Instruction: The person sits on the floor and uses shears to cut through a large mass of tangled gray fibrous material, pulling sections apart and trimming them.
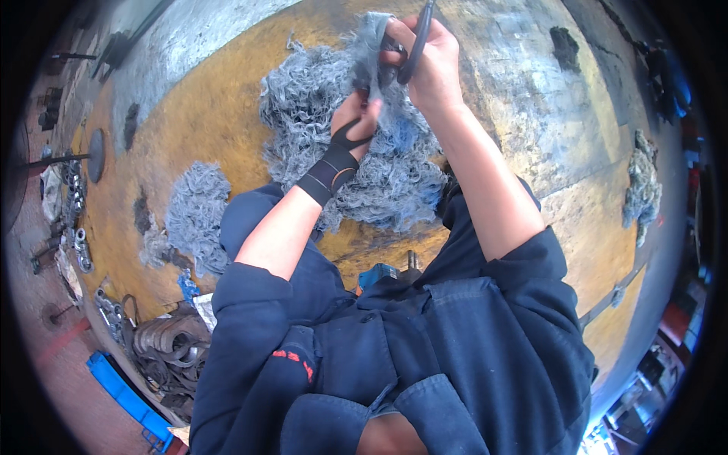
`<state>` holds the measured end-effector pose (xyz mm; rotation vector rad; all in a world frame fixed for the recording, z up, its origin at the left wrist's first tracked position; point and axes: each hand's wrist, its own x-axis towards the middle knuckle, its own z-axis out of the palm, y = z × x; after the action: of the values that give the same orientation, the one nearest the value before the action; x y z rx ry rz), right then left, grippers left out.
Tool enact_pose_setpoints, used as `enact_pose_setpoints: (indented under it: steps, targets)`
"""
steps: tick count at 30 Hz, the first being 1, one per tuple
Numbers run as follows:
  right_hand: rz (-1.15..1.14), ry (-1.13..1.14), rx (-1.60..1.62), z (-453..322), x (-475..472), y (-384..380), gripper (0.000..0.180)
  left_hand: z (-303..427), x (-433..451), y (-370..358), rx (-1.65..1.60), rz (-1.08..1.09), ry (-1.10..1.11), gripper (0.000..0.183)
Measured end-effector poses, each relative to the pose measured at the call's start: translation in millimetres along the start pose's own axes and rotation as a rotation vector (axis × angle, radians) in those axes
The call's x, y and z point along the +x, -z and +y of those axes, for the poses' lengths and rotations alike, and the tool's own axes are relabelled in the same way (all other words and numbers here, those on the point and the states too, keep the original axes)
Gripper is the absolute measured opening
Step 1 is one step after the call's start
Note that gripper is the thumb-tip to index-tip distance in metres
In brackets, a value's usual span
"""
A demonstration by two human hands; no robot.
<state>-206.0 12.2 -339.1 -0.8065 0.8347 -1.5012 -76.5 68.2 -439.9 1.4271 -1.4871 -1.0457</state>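
Observation:
A large heap of shredded grey-blue fabric strips (pixel 313 102) lies on the stained yellowish floor covering before me. At its upper right, my right hand (pixel 435 65) grips the dark handles of a cutting tool (pixel 418 42), probably scissors, whose blades are mostly hidden by the hands and cloth. A piece of grey frayed cloth (pixel 372 31) hangs over the tool. My left hand (pixel 355 122), with a black wrist support, is just below and holds the lower end of the cloth; its fingertips are blurred and partly hidden.
A smaller fibre pile (pixel 199 210) lies beside my left knee. Metal rings and worn parts (pixel 170 347) are heaped at lower left, near a blue rail-like object (pixel 128 398). Between my legs sits a blue-cased object (pixel 378 274). Another frayed clump (pixel 642 187) lies at far right.

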Motion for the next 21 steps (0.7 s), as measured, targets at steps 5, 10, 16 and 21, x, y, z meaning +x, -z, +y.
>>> enact_pose_setpoints:
  steps: [5, 10, 16, 21]
  targets:
    - [0.173, 0.348, -0.336, -22, 17, 14, 0.024, -4, 20, 50, -0.053, 0.249, 0.01, 0.014]
    - [0.279, 0.53, -0.693, -41, 13, 31, 0.03, 59, 17, 116, -0.103, 0.37, -0.225, 0.014]
    - [0.183, 0.567, -0.631, -63, 5, 41, 0.032, 185, 17, 167, 0.347, 0.197, -0.394, 0.013]
    - [-0.095, 0.363, -0.274, -83, -7, 48, 0.029, 257, 6, 177, 0.739, -0.015, -0.506, 0.019]
